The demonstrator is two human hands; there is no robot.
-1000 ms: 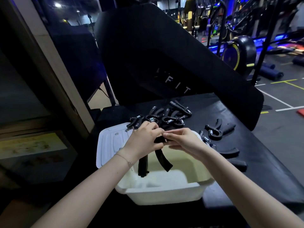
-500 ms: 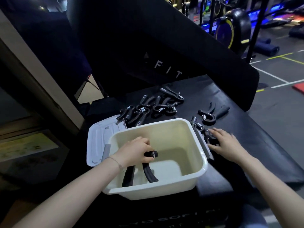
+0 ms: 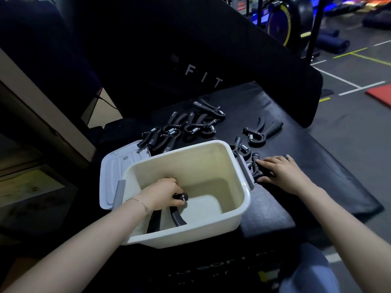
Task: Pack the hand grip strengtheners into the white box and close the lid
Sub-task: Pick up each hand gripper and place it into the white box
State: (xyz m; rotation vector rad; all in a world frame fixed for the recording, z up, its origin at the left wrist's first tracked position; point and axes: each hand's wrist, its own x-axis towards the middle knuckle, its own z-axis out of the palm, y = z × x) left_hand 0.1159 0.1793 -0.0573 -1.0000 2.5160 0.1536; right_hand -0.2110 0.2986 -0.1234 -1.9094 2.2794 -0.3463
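Note:
The white box (image 3: 243,210) stands open on the black padded bench. My left hand (image 3: 160,194) is inside it, closed on a black hand grip strengthener (image 3: 176,214) whose two handles rest on the box floor. My right hand (image 3: 281,171) lies on another strengthener (image 3: 257,169) just right of the box, fingers curled over it. A pile of several strengtheners (image 3: 186,126) lies behind the box, and one more strengthener (image 3: 261,131) sits apart at the back right. The white lid (image 3: 112,172) lies flat to the left of the box, partly under it.
The bench's upright black backrest (image 3: 211,60) with "FIT" lettering rises behind the pile. The bench edge (image 3: 359,199) drops off at the right to the gym floor. A wall and pillar (image 3: 42,98) stand at the left. Exercise machines are far behind.
My left hand carried the strengthener from above the box down to its floor. My right hand let go of it and moved right onto a strengthener beside the box.

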